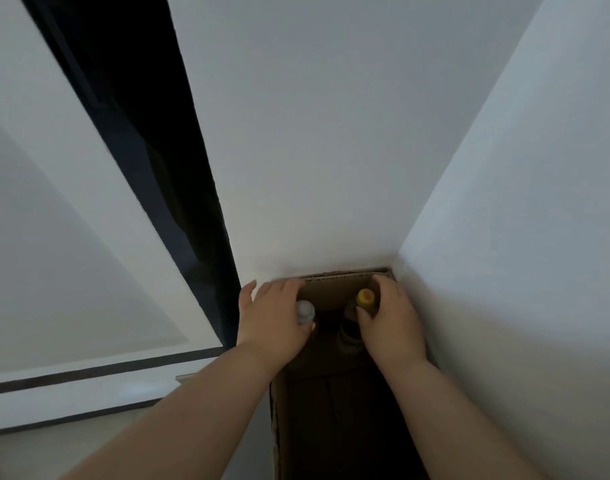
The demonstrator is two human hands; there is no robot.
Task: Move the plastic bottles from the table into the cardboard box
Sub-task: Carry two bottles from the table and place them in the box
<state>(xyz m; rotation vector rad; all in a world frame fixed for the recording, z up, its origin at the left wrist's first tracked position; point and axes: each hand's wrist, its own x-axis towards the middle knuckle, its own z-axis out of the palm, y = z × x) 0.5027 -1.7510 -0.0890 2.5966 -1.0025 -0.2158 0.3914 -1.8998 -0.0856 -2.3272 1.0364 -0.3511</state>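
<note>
From my remote station, the head camera looks down into a tall brown cardboard box [334,292] wedged in a corner where two plain white walls [331,133] meet. Both of the person's bare arms reach over its open top. The left hand [272,320] is wrapped around a plastic bottle with a pale grey-white cap [305,310], fingers curled over it near the box's left edge, thumb spread outward against the wall. The right hand [390,320] grips a second plastic bottle with a yellow cap [364,297], thumb pressed beside the cap and fingers closed around the far side. Both bottles stand roughly upright, caps up, at the far end of the box and inside its walls; their lower bodies fade into the dark interior, so I cannot tell whether they rest on the bottom. To the left, a white panelled door [71,237] with a dark gap [151,133] beside it runs diagonally across view.
</note>
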